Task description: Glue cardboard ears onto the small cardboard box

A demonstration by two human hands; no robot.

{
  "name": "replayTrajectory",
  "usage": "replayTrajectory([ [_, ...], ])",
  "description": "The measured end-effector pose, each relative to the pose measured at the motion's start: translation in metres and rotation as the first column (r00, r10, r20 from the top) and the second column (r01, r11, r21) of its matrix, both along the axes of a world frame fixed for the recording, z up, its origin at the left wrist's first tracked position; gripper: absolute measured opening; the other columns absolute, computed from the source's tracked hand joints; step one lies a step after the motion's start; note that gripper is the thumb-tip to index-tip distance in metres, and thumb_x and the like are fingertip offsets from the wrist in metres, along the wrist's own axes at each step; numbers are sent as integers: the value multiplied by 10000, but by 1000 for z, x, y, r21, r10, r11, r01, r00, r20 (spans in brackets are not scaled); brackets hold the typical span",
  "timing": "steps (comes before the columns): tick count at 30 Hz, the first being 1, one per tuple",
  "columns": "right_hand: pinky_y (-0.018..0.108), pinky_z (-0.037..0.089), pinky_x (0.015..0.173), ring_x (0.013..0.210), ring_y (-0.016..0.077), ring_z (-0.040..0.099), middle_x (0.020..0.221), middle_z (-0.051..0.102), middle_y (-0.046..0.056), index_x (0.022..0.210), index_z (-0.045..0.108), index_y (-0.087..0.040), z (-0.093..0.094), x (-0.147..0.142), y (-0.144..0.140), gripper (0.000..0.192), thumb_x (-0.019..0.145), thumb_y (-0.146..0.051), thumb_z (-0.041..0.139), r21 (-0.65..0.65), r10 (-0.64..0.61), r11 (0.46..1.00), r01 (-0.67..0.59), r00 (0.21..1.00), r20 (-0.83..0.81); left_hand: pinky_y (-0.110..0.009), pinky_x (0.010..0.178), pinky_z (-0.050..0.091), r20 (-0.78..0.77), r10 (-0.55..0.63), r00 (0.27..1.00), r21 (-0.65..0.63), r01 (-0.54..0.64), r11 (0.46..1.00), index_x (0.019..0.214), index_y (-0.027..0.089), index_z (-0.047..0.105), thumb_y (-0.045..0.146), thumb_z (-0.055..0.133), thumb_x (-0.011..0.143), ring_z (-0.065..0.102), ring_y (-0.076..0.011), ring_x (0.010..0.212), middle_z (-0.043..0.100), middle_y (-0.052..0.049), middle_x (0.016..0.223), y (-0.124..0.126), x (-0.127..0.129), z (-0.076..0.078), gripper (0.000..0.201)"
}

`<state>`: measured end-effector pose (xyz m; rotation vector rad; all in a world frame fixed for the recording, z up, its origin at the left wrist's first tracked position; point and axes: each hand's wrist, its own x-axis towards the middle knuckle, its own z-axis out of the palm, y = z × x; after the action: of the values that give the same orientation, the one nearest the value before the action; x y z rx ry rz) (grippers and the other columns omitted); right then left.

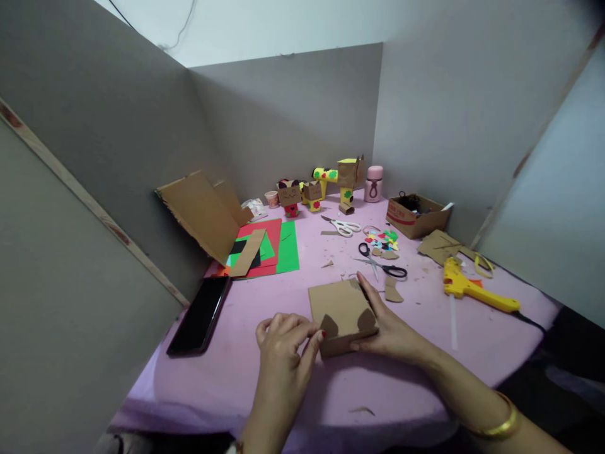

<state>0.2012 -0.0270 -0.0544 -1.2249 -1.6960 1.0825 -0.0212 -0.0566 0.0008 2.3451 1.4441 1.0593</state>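
Note:
A small cardboard box (338,301) sits close to the front of the table. Two darker, ear-shaped cardboard pieces (366,320) lie against its top near the front edge. My right hand (390,331) grips the box from the right, thumb along the far side and fingers at the front. At the box's near left corner, my left hand (286,343) is closed in a pinch beside the left ear-shaped piece. A small red spot shows at its fingertips, and whatever lies between them is hidden.
A yellow glue gun (472,291) with a cord rests at right. Black scissors (390,270), white scissors (343,226) and paper scraps (385,239) lie beyond the box. At left are a phone (201,315) and coloured sheets (288,246). Cardboard figures (289,195) stand at the back.

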Motion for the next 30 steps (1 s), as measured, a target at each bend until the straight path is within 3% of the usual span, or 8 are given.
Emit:
replayTrajectory([
  [6, 479, 234, 1155, 1483, 330, 140, 1615, 85, 214, 1544, -107, -153, 0, 0, -1, 1335, 602, -318, 825, -15, 7, 1000, -7, 1000, -13, -389, 797, 268, 1, 8, 1000, -6, -8, 1000, 780, 265, 700, 196, 626, 860, 597, -200, 787, 703, 29, 776, 0, 0, -2, 129],
  [11, 495, 235, 1155, 1482, 323, 150, 1625, 103, 165, 1547, -107, -224, -2, 1, -1, 1337, 602, -311, 834, -6, 5, 1000, -5, 1000, -6, -384, 781, 284, 13, 7, 1000, -22, -7, 1000, 772, 268, 705, 219, 632, 859, 599, -206, 784, 713, 23, 770, 1, 0, -3, 124],
  [20, 502, 240, 1153, 1478, 328, 164, 1619, 134, 163, 1548, -100, -227, -1, 0, 0, 1335, 603, -320, 838, 4, 6, 1000, -6, 1000, -13, -382, 797, 277, 28, -12, 1000, -29, 12, 1000, 781, 257, 689, 207, 624, 869, 606, -200, 795, 709, 33, 777, 1, -1, -6, 120],
  [30, 487, 231, 1157, 1480, 313, 157, 1621, 97, 160, 1549, -84, -218, -2, 1, 0, 1330, 596, -334, 838, 15, -3, 1000, 3, 1000, 6, -387, 785, 280, 35, 3, 999, -13, -2, 1000, 779, 259, 699, 199, 643, 848, 602, -203, 783, 715, 22, 777, 0, 0, -7, 107],
])
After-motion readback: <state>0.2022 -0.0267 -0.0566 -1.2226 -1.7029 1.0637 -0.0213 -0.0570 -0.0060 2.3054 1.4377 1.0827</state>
